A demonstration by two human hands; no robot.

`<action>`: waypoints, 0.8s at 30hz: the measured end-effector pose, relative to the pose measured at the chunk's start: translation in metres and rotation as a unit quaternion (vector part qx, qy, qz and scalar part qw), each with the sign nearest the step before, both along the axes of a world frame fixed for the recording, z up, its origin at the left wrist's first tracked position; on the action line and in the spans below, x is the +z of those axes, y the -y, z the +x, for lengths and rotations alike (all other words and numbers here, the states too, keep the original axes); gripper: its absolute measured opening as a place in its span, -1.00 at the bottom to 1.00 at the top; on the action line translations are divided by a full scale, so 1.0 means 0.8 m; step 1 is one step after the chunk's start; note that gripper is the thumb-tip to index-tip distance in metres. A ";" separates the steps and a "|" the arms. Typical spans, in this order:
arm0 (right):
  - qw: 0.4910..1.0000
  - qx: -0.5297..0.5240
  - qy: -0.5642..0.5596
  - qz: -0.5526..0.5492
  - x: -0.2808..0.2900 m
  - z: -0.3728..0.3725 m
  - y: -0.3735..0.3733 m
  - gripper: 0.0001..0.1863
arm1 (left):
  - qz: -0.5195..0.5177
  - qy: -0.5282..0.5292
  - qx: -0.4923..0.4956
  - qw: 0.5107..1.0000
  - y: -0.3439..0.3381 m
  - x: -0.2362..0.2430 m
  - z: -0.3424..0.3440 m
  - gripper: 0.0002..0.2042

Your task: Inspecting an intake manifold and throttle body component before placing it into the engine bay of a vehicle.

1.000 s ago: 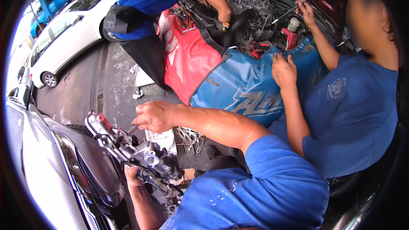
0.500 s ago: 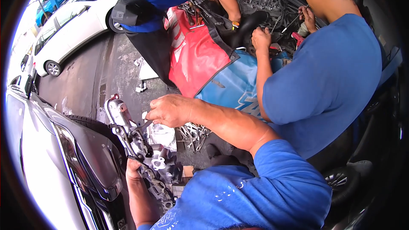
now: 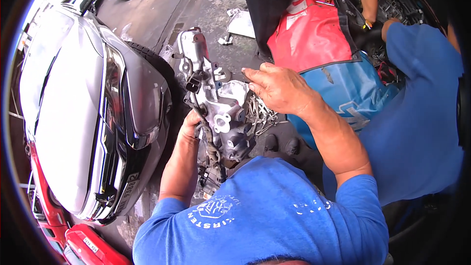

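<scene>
Held upright in front of me is a long grey metal engine part (image 3: 222,105) with round ports and bolt flanges. A dark wiring harness (image 3: 209,140) with a black connector runs along it. My left hand (image 3: 192,123) is closed on its left side, most of the fingers hidden behind it. To the right of the part, my right hand (image 3: 282,91) pinches a grey wrench (image 3: 237,76), whose far end meets the part's upper right side. Only a short length of the wrench shows.
Several loose wrenches (image 3: 262,117) lie on the floor behind the part. A silver vehicle (image 3: 64,103) stands close on my left. At right, a co-worker in a blue shirt (image 3: 412,118) bends beside red (image 3: 319,37) and blue (image 3: 338,93) covers. Another person (image 3: 267,7) stands farther off.
My view has swung left, so the scene sits farther right. The right-hand co-worker now leans lower toward the engine bay. Both my hands keep their holds on the engine part and wrench.
</scene>
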State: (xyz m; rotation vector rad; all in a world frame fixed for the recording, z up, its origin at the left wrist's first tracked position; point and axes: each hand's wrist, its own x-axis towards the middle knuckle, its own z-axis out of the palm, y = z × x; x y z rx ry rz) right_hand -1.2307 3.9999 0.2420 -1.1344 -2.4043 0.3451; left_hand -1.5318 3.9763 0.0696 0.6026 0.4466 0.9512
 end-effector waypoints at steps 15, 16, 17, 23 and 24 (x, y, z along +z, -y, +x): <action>0.996 0.078 0.007 0.045 0.028 -0.014 -0.033 -0.68 | 0.027 -0.045 0.006 0.999 0.025 0.068 0.017 -0.23; 0.995 0.083 0.008 0.046 0.029 -0.013 -0.035 -0.68 | 0.028 -0.043 0.010 0.999 0.026 0.068 0.016 -0.23; 0.994 0.092 0.014 0.049 0.030 -0.012 -0.038 -0.68 | 0.016 -0.039 -0.001 0.999 0.026 0.067 0.015 -0.24; 0.991 0.122 0.048 0.007 0.032 -0.019 -0.043 -0.67 | 0.013 -0.054 -0.016 0.998 0.025 0.064 0.009 -0.24; 0.991 0.110 0.064 -0.034 0.031 -0.022 -0.040 -0.67 | 0.027 -0.033 0.008 0.999 0.032 0.062 0.013 -0.26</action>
